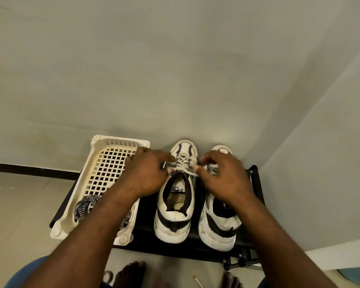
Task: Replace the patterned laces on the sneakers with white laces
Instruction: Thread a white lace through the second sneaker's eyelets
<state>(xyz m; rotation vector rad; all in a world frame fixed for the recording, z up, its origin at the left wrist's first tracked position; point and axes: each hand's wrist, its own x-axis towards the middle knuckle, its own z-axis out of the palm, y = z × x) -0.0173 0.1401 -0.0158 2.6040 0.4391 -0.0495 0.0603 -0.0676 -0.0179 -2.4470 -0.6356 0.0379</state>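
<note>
Landmark: the laced sneaker, toe to the wall, on a black stand. Left of it sits a cream basket. The patterned laces, a black-and-white braid, lie coiled at the basket's near end, so they are out of this shoe. The left hand reaches across the basket's right edge to the sneaker's left eyelet row, thumb and fingers pinched narrow on the white lace. The lace climbs the sneaker's throat in several neat crossings, pale and slightly greyish; one strand runs across the top of the tongue. The right hand mirrors this at the right eyelet row, also pinching the lace tight. Just right of the sneaker is the second sneaker. Its throat is under the right hand, so I cannot tell whether it is laced. Step, as judged: top eyelets, or drawing tension on this shoe. The next move calls for an even pull on both ends, matched lengths, then a knot. Both sneakers are white with black bands and scuffed heels.
</note>
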